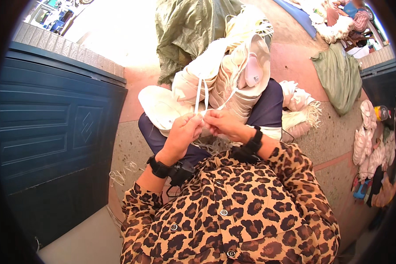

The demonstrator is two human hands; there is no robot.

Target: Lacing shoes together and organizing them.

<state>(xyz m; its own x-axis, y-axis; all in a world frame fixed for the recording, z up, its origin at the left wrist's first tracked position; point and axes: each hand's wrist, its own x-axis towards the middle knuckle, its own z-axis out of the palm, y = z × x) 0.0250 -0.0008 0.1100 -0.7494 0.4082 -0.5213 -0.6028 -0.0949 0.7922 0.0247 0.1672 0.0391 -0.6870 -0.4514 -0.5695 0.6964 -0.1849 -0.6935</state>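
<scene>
While clad in a leopard-print shirt point(240, 211) and black wristbands point(159, 167), pinching a thin white cord point(197, 94) between closed fingertips of the left hand point(187, 130) and the right hand point(229, 125), held just beside each other. Looped up from the fingers against a stack of pale fabric pieces point(226, 83) lying across dark trousers point(269, 103). Flanked at right by a fringed pale bundle point(298, 119) on the floor; backed by a crumpled green sack point(182, 37) and, far upper right, a person point(361, 20) near a pale heap point(332, 31).

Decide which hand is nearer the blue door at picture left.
Left. Both lie right of the blue door: the left hand closer, the right hand just beyond it.
</scene>
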